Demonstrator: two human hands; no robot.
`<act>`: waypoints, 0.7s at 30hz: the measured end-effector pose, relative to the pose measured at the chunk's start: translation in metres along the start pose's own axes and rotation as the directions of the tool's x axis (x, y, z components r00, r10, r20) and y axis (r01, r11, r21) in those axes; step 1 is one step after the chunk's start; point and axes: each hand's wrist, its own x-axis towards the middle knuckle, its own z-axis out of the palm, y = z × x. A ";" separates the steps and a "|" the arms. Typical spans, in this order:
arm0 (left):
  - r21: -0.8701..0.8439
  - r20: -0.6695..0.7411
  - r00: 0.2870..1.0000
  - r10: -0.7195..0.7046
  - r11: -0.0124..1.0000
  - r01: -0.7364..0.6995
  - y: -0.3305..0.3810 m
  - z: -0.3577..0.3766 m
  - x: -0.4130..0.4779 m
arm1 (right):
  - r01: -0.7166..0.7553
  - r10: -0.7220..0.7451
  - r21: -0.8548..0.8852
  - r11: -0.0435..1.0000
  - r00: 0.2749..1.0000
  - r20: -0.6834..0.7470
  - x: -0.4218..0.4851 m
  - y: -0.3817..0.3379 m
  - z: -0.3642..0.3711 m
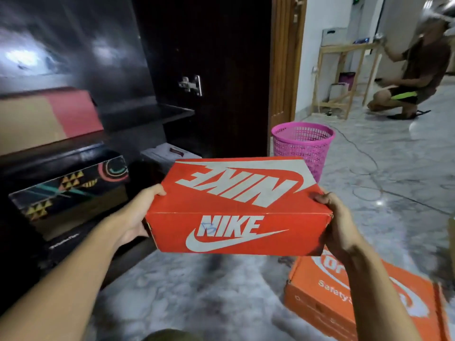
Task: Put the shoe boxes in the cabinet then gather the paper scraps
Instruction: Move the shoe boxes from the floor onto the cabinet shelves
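Note:
A red Nike shoe box (pixel 236 205) hangs in the air at the middle of the view, lid up. My left hand (pixel 138 215) grips its left end and my right hand (pixel 337 225) grips its right end. To the left stands the dark cabinet (pixel 147 114) with its door open. A tan and pink box (pixel 46 116) lies on an upper shelf, a black patterned box (pixel 71 190) on the shelf below, and a white box (pixel 167 153) deeper inside. An orange shoe box (pixel 357 299) lies on the floor at the lower right.
A pink mesh waste basket (pixel 302 146) stands on the marble floor behind the red box, beside a wooden door frame (pixel 283 70). A person (pixel 413 77) crouches at the far right near a wooden rack (pixel 344 77). A cable (pixel 364 153) runs across the floor.

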 end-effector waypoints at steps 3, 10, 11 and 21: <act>-0.044 -0.124 0.989 0.086 0.995 -0.092 0.023 -0.056 -0.014 | -0.013 0.010 0.055 0.998 0.998 0.055 0.021 -0.017 0.052; 0.108 -0.533 0.706 0.467 0.865 -0.490 0.093 -0.112 -0.028 | 0.134 -0.146 0.073 0.988 0.968 0.205 0.078 -0.061 0.167; 0.119 -0.578 0.648 0.496 0.837 -0.534 0.102 -0.120 -0.026 | 0.178 -0.190 0.074 0.981 0.959 0.213 0.082 -0.066 0.184; 0.265 -0.812 0.295 0.503 0.769 -0.582 0.196 -0.212 -0.011 | 0.451 -0.432 0.030 0.892 0.829 0.354 0.145 -0.112 0.354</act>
